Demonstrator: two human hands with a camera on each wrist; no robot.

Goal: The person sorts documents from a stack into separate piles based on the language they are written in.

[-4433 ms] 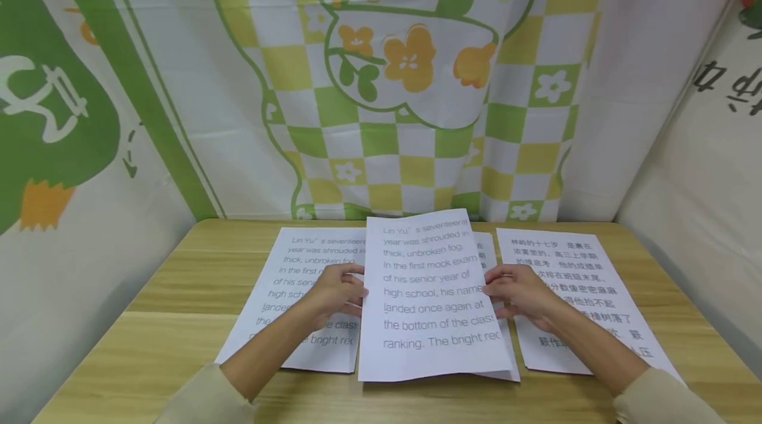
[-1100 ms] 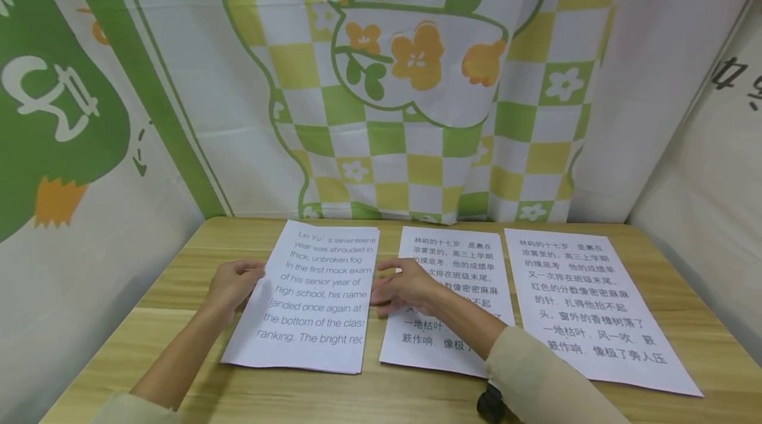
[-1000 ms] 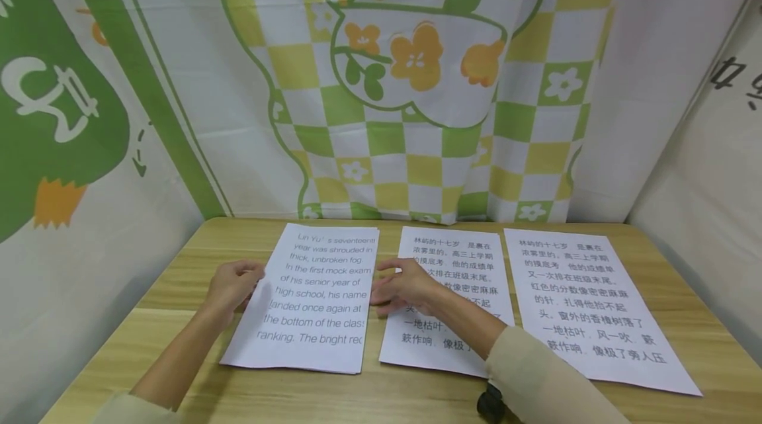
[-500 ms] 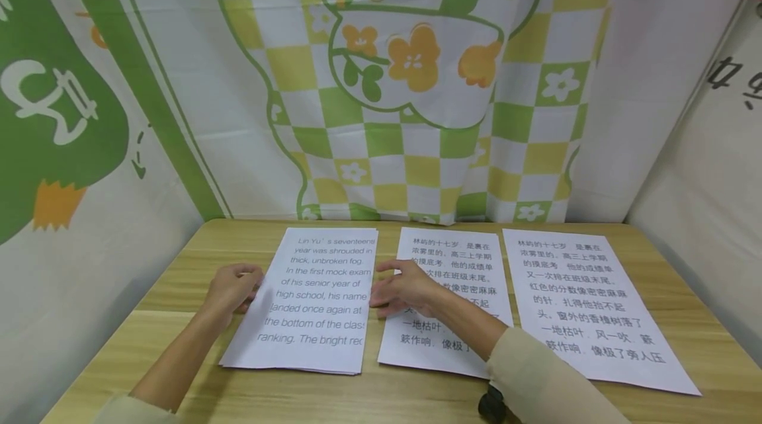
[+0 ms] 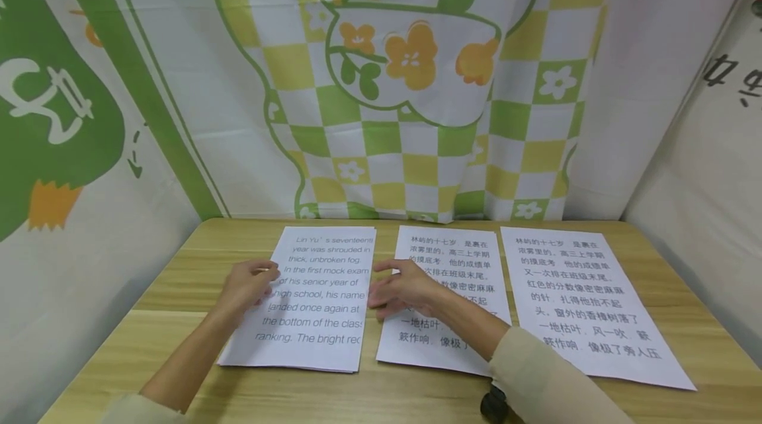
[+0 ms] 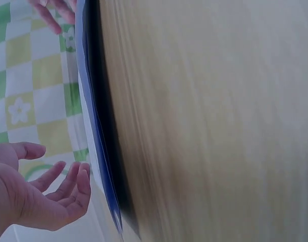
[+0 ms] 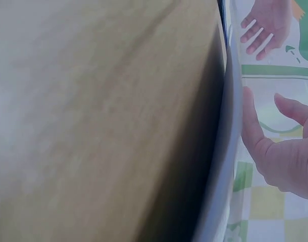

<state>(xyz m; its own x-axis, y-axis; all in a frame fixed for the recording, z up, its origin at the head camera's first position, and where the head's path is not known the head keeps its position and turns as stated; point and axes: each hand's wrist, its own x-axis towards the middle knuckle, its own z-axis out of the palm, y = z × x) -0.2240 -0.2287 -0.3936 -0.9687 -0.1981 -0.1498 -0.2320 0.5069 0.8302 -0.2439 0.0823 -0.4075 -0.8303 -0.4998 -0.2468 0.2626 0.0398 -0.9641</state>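
Note:
A white sheet with English print (image 5: 315, 318) lies at the left, with another sheet's edge showing under its bottom right corner. Over its left edge is my left hand (image 5: 250, 285), fingers loosely bent and pinching nothing; the left wrist view shows this hand (image 6: 43, 196) beside the paper edge. My right hand (image 5: 405, 288) stays at the sheet's right edge, partly covering the middle sheet with Chinese print (image 5: 440, 245). In the right wrist view, the right hand (image 7: 288, 156) has thumb and fingers apart, a fingertip at or very near the paper edge.
A second sheet of Chinese print (image 5: 571, 278) lies on the right of the wooden table (image 5: 149, 344). Behind the table hangs a checked, flowered cloth (image 5: 405, 146). A small black object (image 5: 493, 404) shows under the right sleeve.
The English sheet, earlier held over the middle by both hands, now lies at the left. Over the last half second my left hand has shifted right over its edge; the right hand has hardly moved.

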